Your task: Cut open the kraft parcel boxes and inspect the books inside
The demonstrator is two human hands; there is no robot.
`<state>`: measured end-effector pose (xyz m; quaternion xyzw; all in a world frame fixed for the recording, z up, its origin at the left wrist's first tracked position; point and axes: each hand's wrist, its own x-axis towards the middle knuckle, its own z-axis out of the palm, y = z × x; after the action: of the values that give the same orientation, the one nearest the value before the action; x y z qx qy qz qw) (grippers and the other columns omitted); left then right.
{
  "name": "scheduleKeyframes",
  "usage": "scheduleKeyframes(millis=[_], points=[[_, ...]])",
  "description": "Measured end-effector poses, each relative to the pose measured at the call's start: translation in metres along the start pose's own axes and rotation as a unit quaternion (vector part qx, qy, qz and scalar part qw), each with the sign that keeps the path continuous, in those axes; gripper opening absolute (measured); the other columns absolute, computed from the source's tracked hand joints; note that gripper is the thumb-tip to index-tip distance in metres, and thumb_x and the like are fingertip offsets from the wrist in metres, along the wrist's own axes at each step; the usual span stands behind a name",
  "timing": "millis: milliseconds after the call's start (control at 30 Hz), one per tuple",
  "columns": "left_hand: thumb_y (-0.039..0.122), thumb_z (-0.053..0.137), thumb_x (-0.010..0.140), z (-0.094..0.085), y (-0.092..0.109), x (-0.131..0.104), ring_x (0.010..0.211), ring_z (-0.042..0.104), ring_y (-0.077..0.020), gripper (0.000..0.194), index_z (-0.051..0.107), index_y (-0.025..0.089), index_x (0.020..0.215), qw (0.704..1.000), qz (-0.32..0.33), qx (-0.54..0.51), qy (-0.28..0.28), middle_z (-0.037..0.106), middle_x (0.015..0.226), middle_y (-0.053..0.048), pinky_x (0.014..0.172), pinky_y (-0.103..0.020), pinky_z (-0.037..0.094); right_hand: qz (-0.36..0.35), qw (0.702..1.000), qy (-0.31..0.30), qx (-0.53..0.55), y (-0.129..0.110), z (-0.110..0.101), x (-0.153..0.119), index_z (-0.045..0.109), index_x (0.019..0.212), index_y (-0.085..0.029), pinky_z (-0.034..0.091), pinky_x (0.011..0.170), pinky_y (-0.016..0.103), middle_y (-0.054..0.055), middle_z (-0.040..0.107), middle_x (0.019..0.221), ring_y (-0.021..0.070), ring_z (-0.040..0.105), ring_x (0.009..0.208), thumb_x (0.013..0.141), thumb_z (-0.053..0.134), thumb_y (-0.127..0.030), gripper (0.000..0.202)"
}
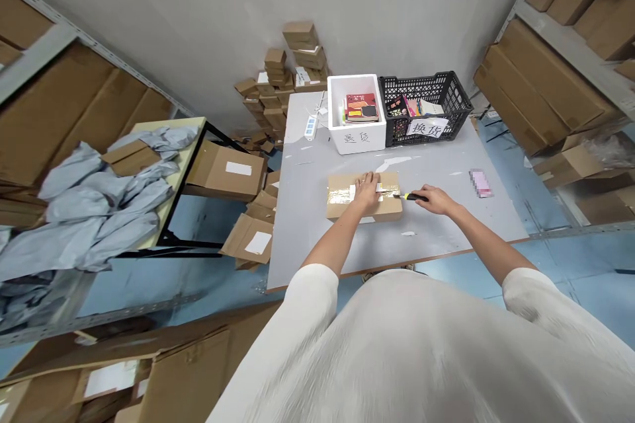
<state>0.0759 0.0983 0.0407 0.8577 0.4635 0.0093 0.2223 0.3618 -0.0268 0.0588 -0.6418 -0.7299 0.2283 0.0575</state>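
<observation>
A taped cardboard box (342, 208) lies flat on the grey table (307, 244), its long side across my body. Pressed on top of it is my left hand (367, 190), fingers spread over the tape and a white label. My right hand (434, 199) is wrapped round a black and yellow utility knife (415, 197), just right of the box. The knife's blade points left and meets the tape seam near the box's right end; how deep it sits I cannot tell.
Behind the box stand a white foam bin (357, 139) with books and a black crate (454, 106) with more items. A power strip (311, 127) and a pink blurred item (480, 183) lie on the table. Grey parcels (89, 211) and cardboard boxes (228, 168) are at left.
</observation>
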Motion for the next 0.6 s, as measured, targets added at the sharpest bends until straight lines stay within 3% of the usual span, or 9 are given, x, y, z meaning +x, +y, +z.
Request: scheduleKeyframes(millis=[100, 267, 400, 600], points=[[0.039, 0.069, 0.097, -0.002, -0.003, 0.006, 0.172, 0.019, -0.0380, 0.084, 0.031, 0.027, 0.171, 1.000, -0.004, 0.006, -0.015, 0.028, 0.182, -0.019, 0.136, -0.064, 0.015, 0.001, 1.000, 0.015, -0.023, 0.000, 0.005, 0.003, 0.071, 0.152, -0.031, 0.051, 0.103, 0.038, 0.012, 0.072, 0.126, 0.0299, 0.068, 0.116, 0.106, 0.062, -0.038, 0.047], [0.039, 0.048, 0.106, -0.002, -0.007, 0.004, 0.172, 0.020, -0.0361, 0.074, 0.028, 0.022, 0.175, 0.999, 0.010, 0.039, -0.027, 0.029, 0.183, -0.017, 0.138, -0.063, 0.013, 0.009, 1.000, 0.026, -0.008, 0.002, 0.011, 0.006, 0.070, 0.153, -0.032, 0.051, 0.103, 0.038, 0.012, 0.071, 0.124, 0.0297, 0.069, 0.113, 0.108, 0.059, -0.039, 0.047], [0.043, 0.038, 0.110, 0.006, -0.007, -0.004, 0.173, 0.018, -0.0335, 0.070, 0.031, 0.019, 0.175, 0.999, 0.005, 0.042, 0.000, 0.026, 0.185, -0.016, 0.139, -0.056, 0.011, 0.024, 0.998, 0.051, 0.001, 0.001, 0.022, 0.005, 0.068, 0.156, -0.030, 0.051, 0.104, 0.039, 0.013, 0.070, 0.125, 0.0295, 0.069, 0.112, 0.109, 0.057, -0.039, 0.049], [0.043, 0.032, 0.111, 0.015, -0.007, -0.008, 0.172, 0.021, -0.0339, 0.069, 0.035, 0.016, 0.174, 0.998, 0.011, 0.044, 0.037, 0.031, 0.183, -0.016, 0.139, -0.056, 0.011, 0.014, 0.998, 0.068, 0.009, 0.010, 0.034, 0.008, 0.067, 0.156, -0.029, 0.052, 0.099, 0.038, 0.012, 0.070, 0.125, 0.0288, 0.068, 0.109, 0.110, 0.054, -0.042, 0.049]])
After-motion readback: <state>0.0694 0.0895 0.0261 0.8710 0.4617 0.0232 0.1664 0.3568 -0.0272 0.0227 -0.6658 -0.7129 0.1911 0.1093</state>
